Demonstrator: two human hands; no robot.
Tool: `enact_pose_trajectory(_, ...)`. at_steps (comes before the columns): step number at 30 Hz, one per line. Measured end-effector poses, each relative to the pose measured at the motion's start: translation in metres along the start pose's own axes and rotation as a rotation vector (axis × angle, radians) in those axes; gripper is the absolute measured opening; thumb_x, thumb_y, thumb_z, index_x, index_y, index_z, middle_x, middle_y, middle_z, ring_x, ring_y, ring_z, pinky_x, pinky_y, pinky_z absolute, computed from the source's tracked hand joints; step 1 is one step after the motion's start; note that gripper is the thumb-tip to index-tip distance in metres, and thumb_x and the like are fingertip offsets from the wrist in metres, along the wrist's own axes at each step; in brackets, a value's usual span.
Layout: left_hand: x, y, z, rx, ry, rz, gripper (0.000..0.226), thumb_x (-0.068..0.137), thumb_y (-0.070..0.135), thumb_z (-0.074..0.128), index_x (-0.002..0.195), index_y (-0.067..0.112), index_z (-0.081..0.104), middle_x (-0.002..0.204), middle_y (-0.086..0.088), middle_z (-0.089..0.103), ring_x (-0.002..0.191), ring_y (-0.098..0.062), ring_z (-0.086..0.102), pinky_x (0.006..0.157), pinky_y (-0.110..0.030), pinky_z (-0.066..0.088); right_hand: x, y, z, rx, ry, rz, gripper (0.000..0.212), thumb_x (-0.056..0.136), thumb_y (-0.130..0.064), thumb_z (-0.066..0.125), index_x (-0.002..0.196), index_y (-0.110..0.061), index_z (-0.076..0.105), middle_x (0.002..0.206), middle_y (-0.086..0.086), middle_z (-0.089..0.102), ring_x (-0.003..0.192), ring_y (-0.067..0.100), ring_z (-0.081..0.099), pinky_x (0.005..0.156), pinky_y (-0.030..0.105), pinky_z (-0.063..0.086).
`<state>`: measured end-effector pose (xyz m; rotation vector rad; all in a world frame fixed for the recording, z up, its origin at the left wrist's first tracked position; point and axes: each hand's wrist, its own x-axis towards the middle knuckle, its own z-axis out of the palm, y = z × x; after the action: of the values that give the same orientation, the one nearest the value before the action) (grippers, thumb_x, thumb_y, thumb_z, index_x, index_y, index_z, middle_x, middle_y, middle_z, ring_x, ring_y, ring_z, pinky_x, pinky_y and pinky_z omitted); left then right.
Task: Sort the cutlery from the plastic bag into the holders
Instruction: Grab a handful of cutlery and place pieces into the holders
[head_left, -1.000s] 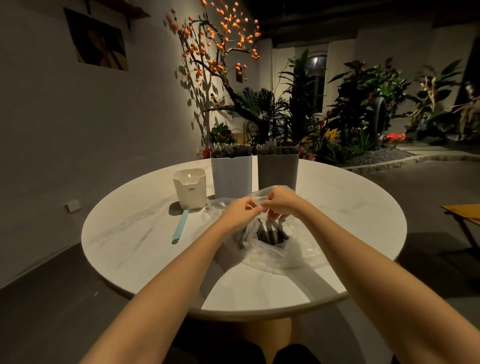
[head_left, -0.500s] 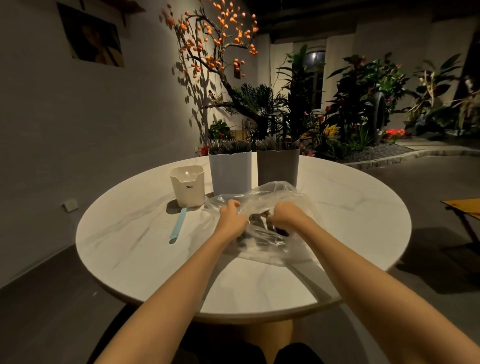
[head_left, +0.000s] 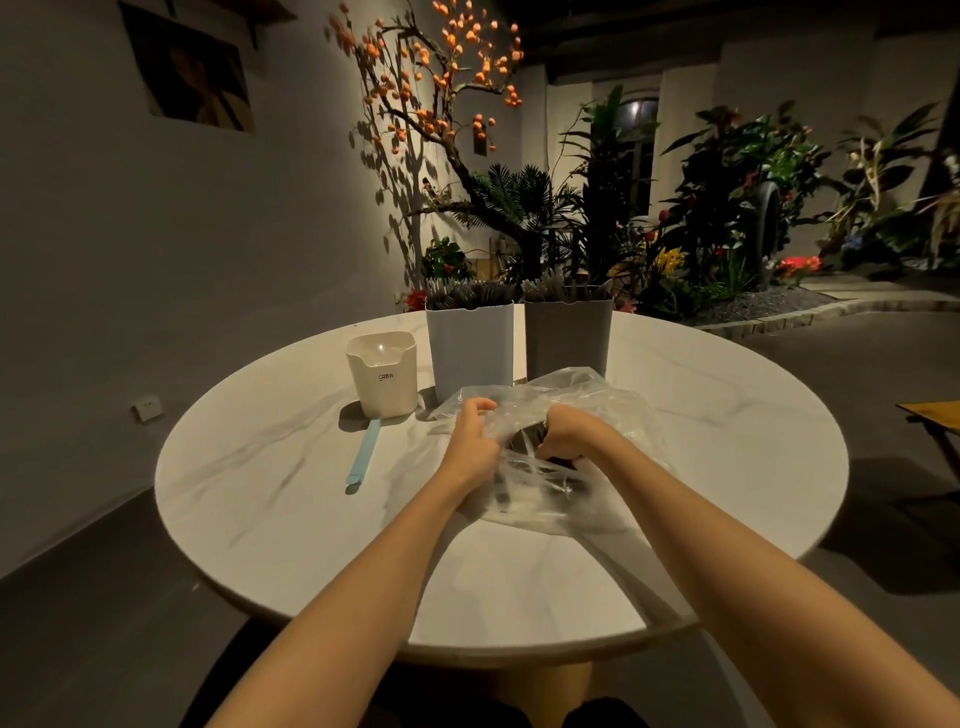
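Holders (head_left: 470, 343) just behind plastic bag (head_left: 582, 410)

A round white marbled bench (head_left: 270, 499) stands on a pale central pedestal (head_left: 540, 691) over a dark floor (head_left: 78, 623). On the grey wall (head_left: 156, 249) to the left hangs a dim framed picture (head_left: 195, 83), and low down sits a small white socket plate (head_left: 147, 409). Behind the bench a bare-branched tree with orange fruit (head_left: 441, 67) casts its shadow on the wall. Dense green plants (head_left: 727, 192) with red and yellow flowers (head_left: 795, 265) fill a bed edged by a stone kerb (head_left: 810, 314). A yellow-topped piece of furniture (head_left: 935, 415) shows at the right edge.
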<state>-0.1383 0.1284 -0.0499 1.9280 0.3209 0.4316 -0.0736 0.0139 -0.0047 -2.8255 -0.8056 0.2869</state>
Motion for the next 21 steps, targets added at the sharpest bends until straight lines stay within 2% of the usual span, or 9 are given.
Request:
enact_pose_trajectory(1, 0.002, -0.002, 0.000, 0.066, 0.042, 0.035, 0.036, 0.096, 0.016, 0.058, 0.123, 0.030, 0.037, 0.135, -0.006, 0.036, 0.112, -0.030, 0.051, 0.083, -0.032, 0.054, -0.001, 0.000, -0.002, -0.021, -0.010, 0.005, 0.028, 0.090, -0.013, 0.060, 0.116, -0.002, 0.060, 0.115, 0.016, 0.061, 0.099, 0.028, 0.059, 0.085, 0.030, 0.048)
enact_pose_trajectory(3, 0.005, -0.005, 0.000, 0.275, 0.134, 0.142, 0.046, 0.088, -0.001, 0.059, 0.123, 0.024, 0.042, 0.136, -0.005, 0.027, 0.125, -0.024, 0.036, 0.095, -0.021, 0.038, -0.003, -0.002, -0.004, -0.056, -0.021, 0.009, 0.022, 0.089, -0.011, 0.059, 0.110, -0.003, 0.061, 0.100, 0.014, 0.058, 0.089, 0.024, 0.054, 0.078, 0.029, 0.046)
enact_pose_trajectory(5, 0.003, -0.002, 0.000, 0.407, 0.192, 0.288, 0.048, 0.080, -0.008, 0.058, 0.120, 0.018, 0.050, 0.131, -0.003, 0.030, 0.123, -0.020, 0.029, 0.096, -0.018, 0.027, -0.002, -0.004, -0.003, -0.071, -0.023, 0.020, 0.028, 0.089, -0.011, 0.057, 0.114, -0.001, 0.061, 0.091, 0.011, 0.054, 0.087, 0.023, 0.052, 0.079, 0.029, 0.048)
enact_pose_trajectory(7, 0.000, 0.000, 0.000, 0.442, 0.188, 0.423, 0.039, 0.078, -0.008, 0.056, 0.107, 0.017, 0.059, 0.118, 0.001, 0.043, 0.116, -0.019, 0.037, 0.098, -0.021, 0.029, -0.002, -0.006, -0.003, -0.087, -0.035, 0.026, 0.033, 0.091, -0.012, 0.056, 0.121, -0.002, 0.059, 0.101, 0.012, 0.056, 0.091, 0.023, 0.051, 0.091, 0.032, 0.049)
enact_pose_trajectory(9, -0.002, -0.001, 0.001, 0.432, 0.141, 0.492, 0.024, 0.080, -0.001, 0.058, 0.094, 0.017, 0.065, 0.102, 0.003, 0.058, 0.104, -0.018, 0.050, 0.098, -0.033, 0.041, -0.004, -0.007, -0.004, -0.101, -0.045, 0.035, 0.035, 0.091, -0.012, 0.055, 0.125, -0.004, 0.056, 0.109, 0.013, 0.056, 0.094, 0.023, 0.050, 0.094, 0.033, 0.047)
enact_pose_trajectory(12, -0.004, -0.003, 0.003, 0.448, 0.039, 0.461, 0.013, 0.080, 0.014, 0.062, 0.089, 0.022, 0.064, 0.092, 0.006, 0.063, 0.093, -0.014, 0.055, 0.094, -0.045, 0.046, -0.004, -0.005, -0.002, -0.092, -0.019, 0.034, 0.032, 0.093, -0.010, 0.052, 0.124, -0.008, 0.056, 0.103, 0.011, 0.055, 0.090, 0.023, 0.053, 0.084, 0.032, 0.048)
enact_pose_trajectory(16, -0.005, -0.006, 0.003, 0.493, -0.023, 0.389, 0.023, 0.078, 0.034, 0.063, 0.100, 0.025, 0.059, 0.105, 0.006, 0.061, 0.102, -0.015, 0.052, 0.099, -0.043, 0.042, -0.008, 0.002, -0.001, 0.008, -0.001, 0.063, 0.035, 0.096, -0.009, 0.048, 0.131, -0.008, 0.053, 0.111, 0.013, 0.060, 0.092, 0.025, 0.058, 0.089, 0.037, 0.052)
enact_pose_trajectory(19, -0.007, -0.005, 0.002, 0.523, -0.057, 0.357, 0.026, 0.075, 0.034, 0.062, 0.098, 0.024, 0.056, 0.105, 0.005, 0.056, 0.101, -0.017, 0.050, 0.097, -0.041, 0.043, -0.011, 0.006, -0.004, 0.062, -0.007, 0.079, 0.033, 0.100, -0.007, 0.040, 0.131, -0.002, 0.051, 0.113, 0.017, 0.057, 0.092, 0.025, 0.051, 0.092, 0.035, 0.047)
enact_pose_trajectory(21, -0.007, -0.005, 0.003, 0.543, -0.080, 0.333, 0.020, 0.078, 0.024, 0.065, 0.094, 0.023, 0.053, 0.103, 0.004, 0.053, 0.099, -0.017, 0.048, 0.095, -0.042, 0.045, -0.007, 0.006, -0.003, 0.089, 0.014, 0.055, 0.035, 0.100, -0.009, 0.040, 0.133, -0.003, 0.050, 0.127, 0.017, 0.056, 0.100, 0.025, 0.051, 0.094, 0.032, 0.043)
